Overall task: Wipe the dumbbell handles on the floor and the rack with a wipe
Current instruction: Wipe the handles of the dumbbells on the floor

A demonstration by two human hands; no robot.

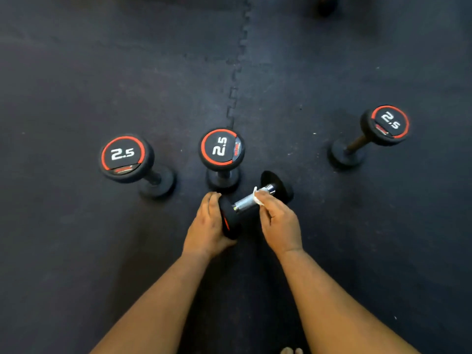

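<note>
— While our left hand (207,226) curls round the near head of the lying dumbbell (251,203) on the floor (102,72), where's the wipe (258,196)?

— Pinched in our right hand (279,221), touching the chrome handle (246,201) near its far end; we should steady that head, wrap the wipe round, then draw it along the whole bar.

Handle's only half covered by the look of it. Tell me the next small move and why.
Probably slide the right hand with the wipe down the handle toward the left hand. The wipe sits near the far end, and bare metal shows between it and the near head that the left hand grips.
</note>
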